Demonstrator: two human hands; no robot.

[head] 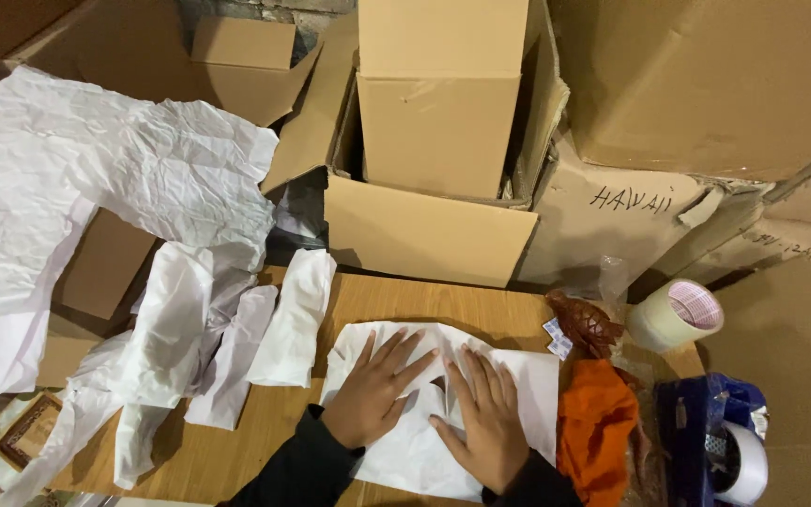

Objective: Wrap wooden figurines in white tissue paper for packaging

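White wrapping paper (518, 385) lies flat on the wooden table (377, 300) under both my palms; my left hand (377, 390) and right hand (490, 422) press it with fingers spread, gripping nothing. Paper-wrapped bundles (288, 319) lie to the left, an orange cloth (598, 427) and tape roll (678, 314) to the right.

Matt creased paper (396, 451), wood-grain tabletop (396, 300)
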